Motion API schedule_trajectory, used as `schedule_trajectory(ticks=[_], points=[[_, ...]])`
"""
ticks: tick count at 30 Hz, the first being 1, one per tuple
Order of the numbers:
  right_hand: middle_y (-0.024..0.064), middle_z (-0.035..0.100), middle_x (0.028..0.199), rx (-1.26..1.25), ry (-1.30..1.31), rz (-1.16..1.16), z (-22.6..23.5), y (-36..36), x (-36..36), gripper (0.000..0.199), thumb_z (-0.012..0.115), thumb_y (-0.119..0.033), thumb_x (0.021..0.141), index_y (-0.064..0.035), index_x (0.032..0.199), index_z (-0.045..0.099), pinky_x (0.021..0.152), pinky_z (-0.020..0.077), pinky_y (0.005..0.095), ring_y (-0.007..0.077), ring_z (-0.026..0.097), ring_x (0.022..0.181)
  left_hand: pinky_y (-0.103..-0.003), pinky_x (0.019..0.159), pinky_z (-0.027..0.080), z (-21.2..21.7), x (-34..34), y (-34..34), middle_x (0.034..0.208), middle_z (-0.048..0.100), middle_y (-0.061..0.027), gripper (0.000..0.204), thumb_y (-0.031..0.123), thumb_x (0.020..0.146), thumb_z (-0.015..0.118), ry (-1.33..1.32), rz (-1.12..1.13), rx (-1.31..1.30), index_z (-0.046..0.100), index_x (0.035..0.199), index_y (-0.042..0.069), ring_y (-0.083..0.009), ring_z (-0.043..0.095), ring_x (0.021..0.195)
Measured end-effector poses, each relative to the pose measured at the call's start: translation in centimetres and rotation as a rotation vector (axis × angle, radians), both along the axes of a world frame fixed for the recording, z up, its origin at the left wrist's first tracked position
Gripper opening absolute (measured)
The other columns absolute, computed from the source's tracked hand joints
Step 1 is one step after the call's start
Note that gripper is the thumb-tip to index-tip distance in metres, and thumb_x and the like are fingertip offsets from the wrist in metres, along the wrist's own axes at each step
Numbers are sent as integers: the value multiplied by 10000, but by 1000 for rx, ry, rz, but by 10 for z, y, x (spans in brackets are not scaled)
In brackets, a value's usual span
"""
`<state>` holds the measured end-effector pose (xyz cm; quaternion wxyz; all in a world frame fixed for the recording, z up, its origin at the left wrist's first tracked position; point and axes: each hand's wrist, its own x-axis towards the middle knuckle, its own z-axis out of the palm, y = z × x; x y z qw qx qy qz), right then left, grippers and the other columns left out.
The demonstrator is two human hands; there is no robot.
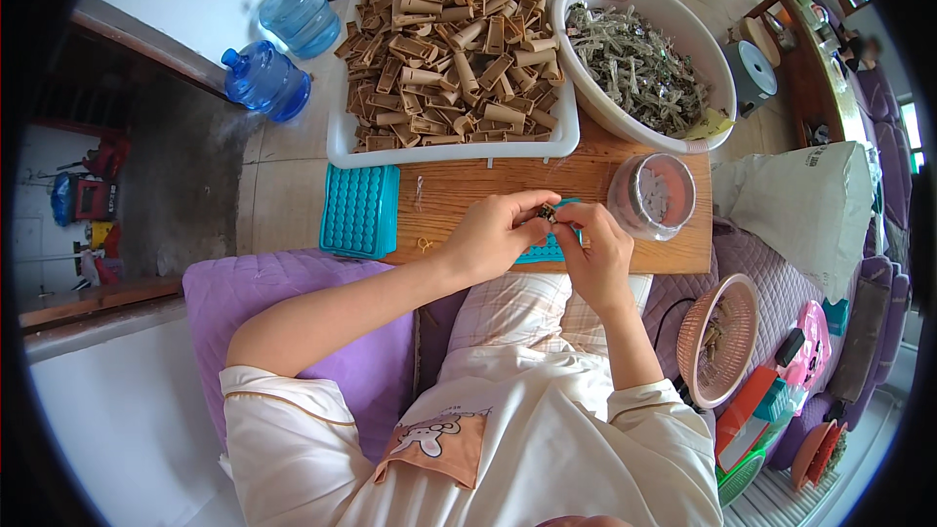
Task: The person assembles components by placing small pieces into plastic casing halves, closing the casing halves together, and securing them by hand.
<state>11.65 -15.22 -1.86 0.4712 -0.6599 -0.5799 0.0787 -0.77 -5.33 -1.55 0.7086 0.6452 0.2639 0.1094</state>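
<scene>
My left hand point(493, 232) and my right hand point(597, 252) meet over the near edge of a wooden board point(468, 190). Together they pinch a small dark and tan part point(549, 214) between the fingertips. Under the hands lies a teal plastic piece point(543, 252), mostly hidden. A white tray point(342, 141) heaped with several brown plastic clip parts point(449, 44) stands at the far side of the board. To its right a white basin point(595, 102) holds a pile of small grey metal springs point(639, 68).
A teal gridded tray point(359, 211) lies at the board's left end. A clear round tub point(652, 197) stands at its right end. A pink basket point(720, 340) rests on the purple cushion at right. Two blue water jugs point(265, 80) stand on the floor at far left.
</scene>
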Motion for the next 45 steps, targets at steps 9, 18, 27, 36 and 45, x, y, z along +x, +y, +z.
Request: schedule_trajectory(ticks=[9, 18, 27, 36, 45], points=[[99, 580, 808, -611, 50, 121, 39, 4, 13, 335, 701, -69, 585, -22, 872, 534, 658, 451, 298, 268, 567, 753, -298, 634, 452, 2, -4, 2, 783, 624, -107, 234, 105, 770, 548, 112, -256, 286, 577, 990, 33, -189, 595, 670], [97, 585, 899, -476, 419, 732, 6, 40, 72, 484, 726, -234, 602, -34, 1004, 546, 761, 445, 334, 233, 572, 847, -218, 686, 464, 12, 4, -17, 944, 569, -71, 282, 70, 824, 512, 26, -545, -326, 493, 1089, -22, -87, 551, 757], [56, 529, 940, 87, -852, 5, -8, 158, 47, 150, 553, -97, 712, -104, 858, 587, 849, 372, 384, 210, 483, 945, -217, 633, 456, 7, 2, -10, 820, 572, -42, 232, 70, 830, 501, 138, -415, -330, 509, 1055, 17, -83, 554, 731], [79, 572, 858, -1, -567, -80, 6, 154, 41, 164, 545, -43, 710, -47, 874, 553, 779, 421, 359, 262, 546, 817, -219, 656, 460, 10, 1, 0, 872, 575, -49, 247, 115, 873, 476, 111, -140, -350, 487, 1103, 26, -97, 561, 781], [74, 540, 805, 7, 108, -188, 27, 66, 45, 331, 582, 24, 709, -25, 1036, 575, 631, 430, 238, 161, 538, 708, -283, 772, 469, 34, 8, 19, 1014, 548, -62, 254, 151, 921, 358, 16, 220, -548, 442, 1133, 39, -145, 560, 907]])
